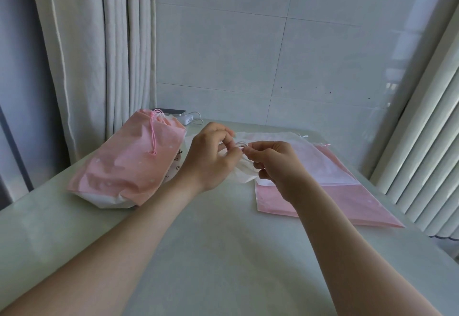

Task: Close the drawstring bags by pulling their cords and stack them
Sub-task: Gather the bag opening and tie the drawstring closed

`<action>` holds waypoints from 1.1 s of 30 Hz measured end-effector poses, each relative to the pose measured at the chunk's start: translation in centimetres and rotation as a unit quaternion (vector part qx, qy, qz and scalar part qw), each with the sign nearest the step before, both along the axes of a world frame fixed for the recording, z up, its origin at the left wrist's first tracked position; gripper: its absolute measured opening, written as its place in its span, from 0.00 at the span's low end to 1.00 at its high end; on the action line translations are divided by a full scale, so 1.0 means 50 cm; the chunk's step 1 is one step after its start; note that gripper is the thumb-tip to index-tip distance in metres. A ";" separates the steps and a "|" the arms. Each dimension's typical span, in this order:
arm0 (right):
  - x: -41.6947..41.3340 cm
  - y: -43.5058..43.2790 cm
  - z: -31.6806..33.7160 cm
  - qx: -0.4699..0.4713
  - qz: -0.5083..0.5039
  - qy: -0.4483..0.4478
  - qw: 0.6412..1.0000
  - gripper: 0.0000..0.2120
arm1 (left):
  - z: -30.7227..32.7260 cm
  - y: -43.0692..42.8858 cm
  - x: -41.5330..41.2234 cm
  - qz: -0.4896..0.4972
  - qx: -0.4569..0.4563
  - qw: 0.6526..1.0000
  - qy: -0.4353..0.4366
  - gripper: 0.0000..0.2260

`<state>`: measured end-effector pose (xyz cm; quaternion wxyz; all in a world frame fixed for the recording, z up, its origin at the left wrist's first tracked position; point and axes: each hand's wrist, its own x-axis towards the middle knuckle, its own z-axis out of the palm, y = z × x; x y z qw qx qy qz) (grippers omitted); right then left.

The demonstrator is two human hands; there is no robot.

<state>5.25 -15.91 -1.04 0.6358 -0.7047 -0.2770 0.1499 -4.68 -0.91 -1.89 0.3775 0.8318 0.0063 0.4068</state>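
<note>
We have the white bag point(244, 175) just right of the closed pink bag point(129, 166), mouth bunched. Left hand point(208, 158) and right hand point(275, 166) both pinch its white cord point(240, 145), presumably to cinch it. Flat bags point(335, 206) further right of the pink bag look uncinched.

Pale table point(223, 253); holds at left a stack of closed bags point(129, 166), pink on top; at right a flat pink bag point(323, 201); far left a phone point(173, 111) and white charger point(187, 118).

Closed bag point(129, 164) left of flat bags point(330, 191).
</note>
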 end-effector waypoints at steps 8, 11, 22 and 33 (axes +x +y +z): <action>0.009 -0.006 -0.001 0.011 -0.050 -0.019 0.999 0.05 | 0.058 0.003 -0.019 -0.235 -0.447 0.863 -0.037 0.14; 0.006 -0.002 0.000 0.008 -0.055 -0.029 0.998 0.05 | 0.063 0.007 -0.026 -0.278 -0.552 0.784 -0.056 0.15; 0.003 0.002 -0.015 -0.082 -0.007 -0.218 0.972 0.05 | 0.057 0.002 -0.009 -0.088 -0.359 0.929 0.029 0.15; 0.043 -0.009 -0.039 -0.211 -0.100 -0.343 0.910 0.08 | 0.032 0.023 -0.008 0.072 -0.194 0.962 0.177 0.10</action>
